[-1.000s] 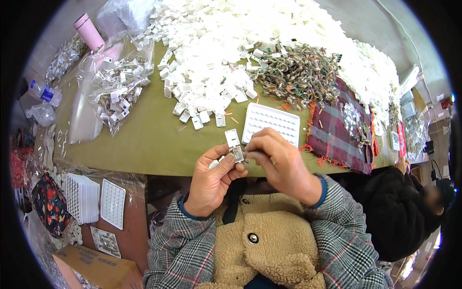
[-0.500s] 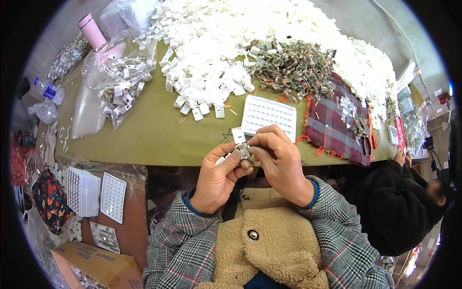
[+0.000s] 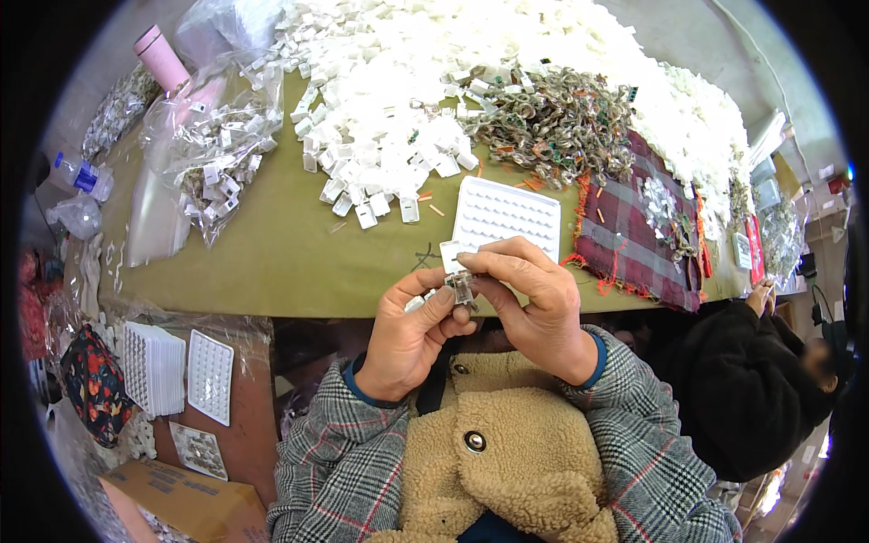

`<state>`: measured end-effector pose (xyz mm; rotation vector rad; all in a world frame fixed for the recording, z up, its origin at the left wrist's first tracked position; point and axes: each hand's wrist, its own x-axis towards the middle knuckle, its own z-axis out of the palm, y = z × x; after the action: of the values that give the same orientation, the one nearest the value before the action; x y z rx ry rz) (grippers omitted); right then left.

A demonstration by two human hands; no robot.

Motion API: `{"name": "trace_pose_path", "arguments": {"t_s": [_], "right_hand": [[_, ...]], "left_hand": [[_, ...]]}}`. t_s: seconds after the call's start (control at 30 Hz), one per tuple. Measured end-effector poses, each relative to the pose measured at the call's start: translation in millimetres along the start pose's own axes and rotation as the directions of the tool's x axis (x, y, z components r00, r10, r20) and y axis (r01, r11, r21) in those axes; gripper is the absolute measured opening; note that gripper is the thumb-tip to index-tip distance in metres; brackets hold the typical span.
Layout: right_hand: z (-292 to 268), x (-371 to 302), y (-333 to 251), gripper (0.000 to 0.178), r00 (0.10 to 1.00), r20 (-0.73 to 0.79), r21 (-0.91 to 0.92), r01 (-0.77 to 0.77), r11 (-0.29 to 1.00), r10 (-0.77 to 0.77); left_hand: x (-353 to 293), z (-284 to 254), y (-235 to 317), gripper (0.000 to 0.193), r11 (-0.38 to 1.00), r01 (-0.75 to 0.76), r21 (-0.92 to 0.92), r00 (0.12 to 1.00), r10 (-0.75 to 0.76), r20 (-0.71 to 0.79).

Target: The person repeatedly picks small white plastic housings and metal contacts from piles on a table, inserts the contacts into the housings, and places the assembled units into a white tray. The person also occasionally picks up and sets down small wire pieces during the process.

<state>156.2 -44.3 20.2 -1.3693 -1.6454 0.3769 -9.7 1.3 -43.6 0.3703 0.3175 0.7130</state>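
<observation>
Green tabletop [image 3: 262,267], one tray [image 3: 509,220]; left hand [image 3: 403,337] pinching one white case [image 3: 462,288], right hand [image 3: 545,312] narrowed onto it.

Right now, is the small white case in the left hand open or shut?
Open: the white case has its lid standing out beyond the rest, not folded over it.

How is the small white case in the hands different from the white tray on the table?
The case is much smaller than the tray. The left hand and right hand hold the case; the tray lies on the green table. The case is open, lid up; the tray shows rows of bumps. Both show white.
</observation>
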Motion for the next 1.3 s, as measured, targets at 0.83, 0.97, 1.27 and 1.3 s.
{"name": "trace_pose_path", "arguments": {"t_s": [0.83,0.97,1.27,1.3], "right_hand": [[15,-16,22,0.044,0.899,0.054,-0.373,0.421,0.827,-0.434],[4,-27,20,0.046,0.976,-0.019,-0.194,0.21,0.958,-0.218],[-14,-22,62,0.017,0.994,-0.111,-0.439,-0.062,0.896,0.015],[-13,-22,63,0.016,0.995,-0.102,-0.453,-0.051,0.89,0.005]], "left_hand": [[9,13,-3,0.021,0.975,-0.064,0.212,0.975,0.106,-0.195],[7,13,6,0.02,0.968,-0.053,0.244,0.981,0.097,-0.171],[9,8,6,0.02,0.975,-0.01,0.221,0.989,0.043,-0.144],[9,7,6,0.02,0.975,-0.003,0.222,0.987,0.038,-0.155]]}}
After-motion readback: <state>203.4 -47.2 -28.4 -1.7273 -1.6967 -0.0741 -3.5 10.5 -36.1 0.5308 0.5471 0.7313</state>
